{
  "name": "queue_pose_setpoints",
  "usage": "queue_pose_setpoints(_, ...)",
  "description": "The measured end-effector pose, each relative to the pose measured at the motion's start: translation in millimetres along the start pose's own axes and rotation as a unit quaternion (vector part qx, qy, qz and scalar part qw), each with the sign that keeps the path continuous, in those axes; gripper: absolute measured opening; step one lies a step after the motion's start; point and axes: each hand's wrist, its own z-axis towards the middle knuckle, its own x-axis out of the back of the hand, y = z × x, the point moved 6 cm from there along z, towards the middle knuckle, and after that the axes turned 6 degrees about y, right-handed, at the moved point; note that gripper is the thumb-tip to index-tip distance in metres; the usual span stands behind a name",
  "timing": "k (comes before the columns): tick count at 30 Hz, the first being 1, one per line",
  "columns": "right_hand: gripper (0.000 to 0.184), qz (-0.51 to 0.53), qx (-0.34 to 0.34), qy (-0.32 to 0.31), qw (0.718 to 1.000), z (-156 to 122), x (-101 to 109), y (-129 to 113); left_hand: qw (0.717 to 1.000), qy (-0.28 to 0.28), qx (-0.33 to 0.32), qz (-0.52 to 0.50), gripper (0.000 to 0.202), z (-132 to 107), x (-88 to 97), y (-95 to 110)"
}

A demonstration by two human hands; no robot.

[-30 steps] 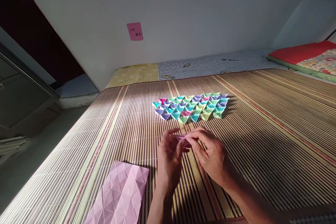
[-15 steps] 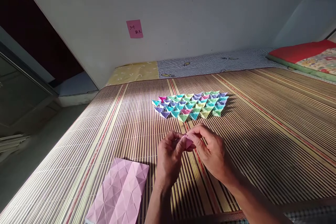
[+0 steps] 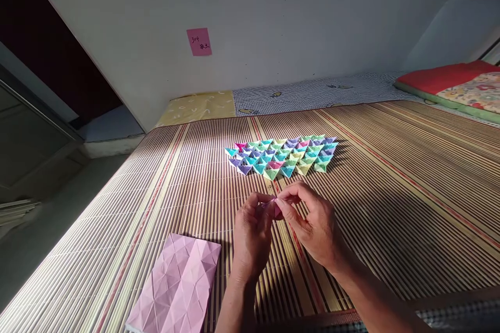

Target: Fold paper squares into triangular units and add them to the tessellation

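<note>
Between my two hands is a small folded piece of pink paper [image 3: 277,210], mostly covered by the fingers. My left hand [image 3: 254,229] pinches its left side, thumb and forefinger pressed together. On the other side my right hand [image 3: 308,218] grips the paper's upper edge between thumb and fingertips. Just beyond the hands, rows of small folded paper boats [image 3: 281,156] in blue, green, yellow, purple and pink stand close together on the mat. To the left of my left forearm lies a pink folded-paper piece [image 3: 175,286] with a pattern of triangular creases.
A striped bamboo mat [image 3: 375,208] covers the bed. Along the wall run a yellow cloth [image 3: 195,106] and a checked cloth [image 3: 304,94]. A red and floral folded quilt [image 3: 449,83] lies far right. A pink note [image 3: 199,42] is stuck to the wall.
My fingers have shifted slightly around the pink paper, and less of it shows now. The whole view has moved a little. The boats and the creased piece lie as before.
</note>
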Motion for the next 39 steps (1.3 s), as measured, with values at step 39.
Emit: queue_pose_setpoints(39,0.018,-0.139,0.160,0.000,0.977,-6.2,0.1,-14.7,1.000,-0.002,-0.022,-0.006,0.017,-2.2,-1.9,3.3)
